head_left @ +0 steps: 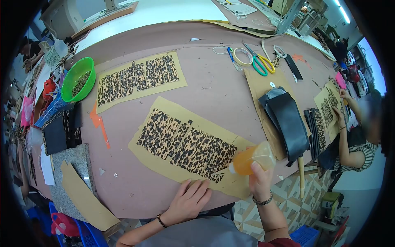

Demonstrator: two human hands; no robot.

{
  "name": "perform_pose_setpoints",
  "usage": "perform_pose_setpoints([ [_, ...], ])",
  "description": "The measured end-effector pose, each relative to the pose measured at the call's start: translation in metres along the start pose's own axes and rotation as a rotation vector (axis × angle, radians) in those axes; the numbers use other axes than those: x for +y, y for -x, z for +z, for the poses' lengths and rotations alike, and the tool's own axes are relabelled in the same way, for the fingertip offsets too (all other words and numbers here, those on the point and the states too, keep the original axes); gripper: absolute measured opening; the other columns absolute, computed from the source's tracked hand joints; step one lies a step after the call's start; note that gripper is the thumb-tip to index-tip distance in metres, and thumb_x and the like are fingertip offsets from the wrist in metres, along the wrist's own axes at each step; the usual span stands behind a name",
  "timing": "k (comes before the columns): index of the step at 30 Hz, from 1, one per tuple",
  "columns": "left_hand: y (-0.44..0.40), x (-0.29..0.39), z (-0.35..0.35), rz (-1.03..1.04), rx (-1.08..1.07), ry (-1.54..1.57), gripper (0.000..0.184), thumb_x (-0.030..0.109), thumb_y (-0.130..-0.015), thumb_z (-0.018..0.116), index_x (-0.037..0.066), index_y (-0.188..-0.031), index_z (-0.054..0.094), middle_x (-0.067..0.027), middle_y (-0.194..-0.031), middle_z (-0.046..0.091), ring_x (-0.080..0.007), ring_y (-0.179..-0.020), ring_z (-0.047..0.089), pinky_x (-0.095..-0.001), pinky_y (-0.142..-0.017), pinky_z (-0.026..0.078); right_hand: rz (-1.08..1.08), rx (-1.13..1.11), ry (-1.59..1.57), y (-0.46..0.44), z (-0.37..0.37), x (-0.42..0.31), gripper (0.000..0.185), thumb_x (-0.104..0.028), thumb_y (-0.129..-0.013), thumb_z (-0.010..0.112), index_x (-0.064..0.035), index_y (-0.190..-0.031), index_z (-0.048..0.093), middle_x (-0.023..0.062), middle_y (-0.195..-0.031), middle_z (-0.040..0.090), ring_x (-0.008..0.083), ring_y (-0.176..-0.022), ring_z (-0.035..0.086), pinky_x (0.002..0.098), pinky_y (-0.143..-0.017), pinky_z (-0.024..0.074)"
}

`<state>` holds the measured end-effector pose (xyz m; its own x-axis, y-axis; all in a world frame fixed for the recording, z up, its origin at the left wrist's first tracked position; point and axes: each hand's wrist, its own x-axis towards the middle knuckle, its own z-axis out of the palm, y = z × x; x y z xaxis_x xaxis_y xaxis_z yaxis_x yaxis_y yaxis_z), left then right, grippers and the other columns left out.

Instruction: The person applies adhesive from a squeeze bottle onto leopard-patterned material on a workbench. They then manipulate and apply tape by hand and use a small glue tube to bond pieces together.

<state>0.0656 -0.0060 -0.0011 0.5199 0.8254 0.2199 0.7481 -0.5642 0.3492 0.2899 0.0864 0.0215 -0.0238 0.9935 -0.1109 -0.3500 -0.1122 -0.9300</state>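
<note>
My right hand (260, 180) is wrapped round a squeeze bottle (247, 159) of amber liquid, tilted with its thin nozzle pointing left. The nozzle tip is at the lower right end of a leopard-print piece (185, 142); whether it touches, I cannot tell. This piece lies on a sheet of brown paper (164, 106). Flat on the paper's near edge, just below the print, rests my left hand (190, 199), fingers stretched out and holding nothing. Farther back, a second brown sheet (181, 82) carries more leopard-print pieces (135, 79).
At left stand a green basket (88, 78) and a stone slab (76, 158). Scissors (263, 64), tape (242, 57) and a black strip (294, 67) lie at the back right. Black leather-like pieces (288, 127) are stacked right. Another person (349, 152) handles a similar sheet.
</note>
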Motion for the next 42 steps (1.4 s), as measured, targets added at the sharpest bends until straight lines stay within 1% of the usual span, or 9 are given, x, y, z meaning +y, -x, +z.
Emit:
perform_pose_setpoints([
  [10,0.0,0.0,0.001,0.0,-0.011,-0.004,0.033,0.018,-0.084,0.048,0.005,-0.113,0.056,-0.014,-0.128,0.053,-0.0253,-0.115,0.051,-0.0447,-0.101,0.036,-0.038,0.048,0.029,-0.007,-0.006,0.0,0.059,-0.01,-0.079,0.071,0.0018,-0.13,0.042,0.0147,-0.12,0.057,0.0258,-0.111,0.058,0.039,-0.098,0.0436],
  [12,-0.001,0.001,0.0,-0.002,-0.005,-0.009,0.032,0.017,-0.083,0.049,0.006,-0.112,0.057,-0.013,-0.127,0.054,-0.0255,-0.115,0.051,-0.0449,-0.102,0.036,-0.106,0.067,0.127,-0.014,-0.011,-0.001,0.058,-0.021,-0.082,0.07,0.0023,-0.128,0.044,0.0156,-0.119,0.056,0.03,-0.108,0.06,0.0423,-0.094,0.0475],
  [16,0.0,0.001,0.001,-0.01,0.0,-0.025,0.032,0.017,-0.082,0.05,0.007,-0.111,0.059,-0.0118,-0.127,0.055,-0.0254,-0.116,0.051,-0.0452,-0.103,0.035,-0.141,0.092,0.135,-0.024,-0.016,-0.003,0.055,-0.02,-0.083,0.069,0.0022,-0.127,0.044,0.0146,-0.119,0.056,0.0282,-0.109,0.059,0.0406,-0.094,0.0479],
  [18,0.0,0.001,0.001,-0.004,-0.001,-0.024,0.033,0.017,-0.083,0.049,0.006,-0.112,0.058,-0.0126,-0.128,0.054,-0.0252,-0.115,0.051,-0.0447,-0.102,0.035,-0.131,0.106,0.03,-0.028,-0.015,-0.005,0.053,-0.007,-0.083,0.068,0.0023,-0.129,0.044,0.0142,-0.12,0.057,0.0234,-0.11,0.057,0.0374,-0.099,0.0428],
  [21,0.0,0.001,0.001,-0.006,-0.005,-0.022,0.033,0.017,-0.083,0.049,0.006,-0.113,0.058,-0.0124,-0.128,0.054,-0.0251,-0.116,0.051,-0.0448,-0.102,0.035,-0.18,0.12,0.085,-0.035,-0.011,-0.008,0.053,-0.017,-0.086,0.067,0.002,-0.129,0.043,0.0141,-0.12,0.056,0.0281,-0.109,0.059,0.0408,-0.094,0.0482],
  [34,0.001,0.002,0.003,-0.023,0.006,-0.014,0.03,0.015,-0.082,0.051,0.008,-0.11,0.06,-0.0113,-0.128,0.055,-0.0253,-0.117,0.051,-0.0445,-0.102,0.036,-0.221,0.132,0.098,-0.033,-0.016,-0.005,0.052,-0.015,-0.087,0.066,0.0015,-0.13,0.042,0.015,-0.122,0.056,0.0286,-0.11,0.059,0.0413,-0.096,0.0473],
  [37,0.0,0.002,0.001,-0.02,-0.001,-0.017,0.03,0.015,-0.082,0.051,0.008,-0.11,0.06,-0.0112,-0.128,0.055,-0.0251,-0.117,0.05,-0.0444,-0.102,0.036,-0.138,0.091,0.117,-0.018,-0.018,-0.002,0.051,-0.016,-0.087,0.065,-0.0003,-0.13,0.041,0.0154,-0.122,0.055,0.0305,-0.11,0.059,0.0427,-0.096,0.0472],
  [40,0.0,0.002,0.001,-0.017,-0.004,-0.03,0.03,0.016,-0.082,0.05,0.008,-0.11,0.06,-0.0111,-0.128,0.055,-0.0252,-0.117,0.05,-0.0445,-0.102,0.036,0.036,0.043,-0.044,-0.006,-0.008,-0.014,0.051,-0.023,-0.089,0.063,-0.0025,-0.131,0.041,0.0158,-0.122,0.055,0.0331,-0.113,0.058,0.0449,-0.097,0.0474],
  [42,0.0,0.002,0.001,-0.013,-0.005,-0.03,0.03,0.016,-0.083,0.05,0.008,-0.11,0.06,-0.0112,-0.128,0.055,-0.0253,-0.117,0.05,-0.0447,-0.102,0.036,0.321,0.056,-0.335,-0.006,-0.003,-0.024,0.051,-0.031,-0.092,0.06,-0.004,-0.131,0.042,0.0161,-0.122,0.056,0.0358,-0.114,0.057,0.0467,-0.097,0.0477],
])
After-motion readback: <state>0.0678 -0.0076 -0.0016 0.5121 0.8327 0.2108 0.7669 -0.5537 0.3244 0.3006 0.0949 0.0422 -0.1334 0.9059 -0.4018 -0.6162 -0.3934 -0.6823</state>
